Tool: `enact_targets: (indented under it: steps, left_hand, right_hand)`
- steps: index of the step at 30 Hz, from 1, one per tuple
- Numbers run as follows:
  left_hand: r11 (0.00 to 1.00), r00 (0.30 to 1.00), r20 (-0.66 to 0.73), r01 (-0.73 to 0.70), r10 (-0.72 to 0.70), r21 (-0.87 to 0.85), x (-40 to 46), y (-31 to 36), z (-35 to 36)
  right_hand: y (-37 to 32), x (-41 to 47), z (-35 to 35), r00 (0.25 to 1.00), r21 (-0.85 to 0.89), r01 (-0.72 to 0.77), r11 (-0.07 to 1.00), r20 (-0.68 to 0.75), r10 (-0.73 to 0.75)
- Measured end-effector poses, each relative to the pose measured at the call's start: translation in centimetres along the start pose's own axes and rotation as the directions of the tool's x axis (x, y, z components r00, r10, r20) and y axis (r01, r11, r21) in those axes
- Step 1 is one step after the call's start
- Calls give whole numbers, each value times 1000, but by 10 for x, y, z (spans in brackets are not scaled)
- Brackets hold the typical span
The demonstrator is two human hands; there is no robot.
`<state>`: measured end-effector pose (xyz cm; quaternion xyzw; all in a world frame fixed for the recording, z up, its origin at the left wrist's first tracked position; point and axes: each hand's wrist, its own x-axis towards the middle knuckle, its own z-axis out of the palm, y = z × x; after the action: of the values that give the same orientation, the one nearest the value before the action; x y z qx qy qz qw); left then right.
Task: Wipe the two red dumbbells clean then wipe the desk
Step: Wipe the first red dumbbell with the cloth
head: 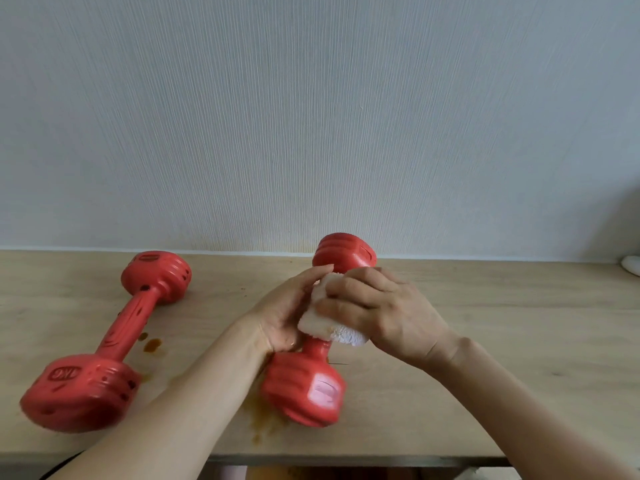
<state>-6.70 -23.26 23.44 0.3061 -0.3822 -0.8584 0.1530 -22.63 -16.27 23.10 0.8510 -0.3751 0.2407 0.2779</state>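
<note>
Both hands were on one red plastic dumbbell with ribbed ends, roughly in the middle of the light wooden desk. It pointed near-to-far, with its near end over the desk and its far end up by the wall. The right hand had its fingers curled over a folded white terry cloth wrapped around the dumbbell's handle — a proper grip, cloth pressed onto the bar. The left hand cupped the same handle from the left side, fingers curled round it and touching the cloth. I couldn't tell if the near end was touching the desk or lifted a bit.

The second red plastic dumbbell lay flat on the desk well to the left, angled from near-left to far-right, with nobody touching it. It had dark spots on it.

The desk had brownish-orange splatter stains just right of that left dumbbell's handle, and more by the near end of the held one. Behind everything stood a pale textured wall — and a bit of a white object poked in at the far right edge.
</note>
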Motion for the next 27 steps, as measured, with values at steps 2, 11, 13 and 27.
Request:
enact_targets:
  steps: [2,11,13,27]
  left_hand:
    - [999,998,-34,-43,43,24,0,2,1]
    - [923,888,-262,-338,377,183,-6,3,2]
    - [887,846,-281,-395,453,241,-10,4,7]
    - [633,604,-292,-487,741,601,-17,2,20]
  right_hand:
    - [3,-4,-7,995,58,-98,993,10,98]
    - [7,-3,-42,339,605,-752,261,15,941]
    - [6,3,-42,309,619,-736,273,-51,950]
    - [-28,48,-23,647,332,-565,755,-388,656]
